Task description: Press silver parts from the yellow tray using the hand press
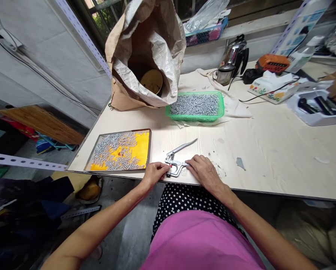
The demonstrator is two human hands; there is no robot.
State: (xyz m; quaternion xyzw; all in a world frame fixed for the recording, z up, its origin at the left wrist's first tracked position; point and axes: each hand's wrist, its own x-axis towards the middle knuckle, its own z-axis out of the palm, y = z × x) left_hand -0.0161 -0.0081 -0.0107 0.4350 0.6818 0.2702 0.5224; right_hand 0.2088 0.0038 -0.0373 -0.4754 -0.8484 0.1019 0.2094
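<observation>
Jaw-side positioning apparently in hand: splayed snap-fastener pliers at the near edge of the table are gripped by the right hand, half-curled, jaws met by the pinched left hand, any held piece indiscernible; careful alignment seemingly called for.

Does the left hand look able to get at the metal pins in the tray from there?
Probably yes: the left hand is beside the open tray, and nothing visible blocks the metal pins. It is at the silver pliers, so it would likely come away first.
</observation>
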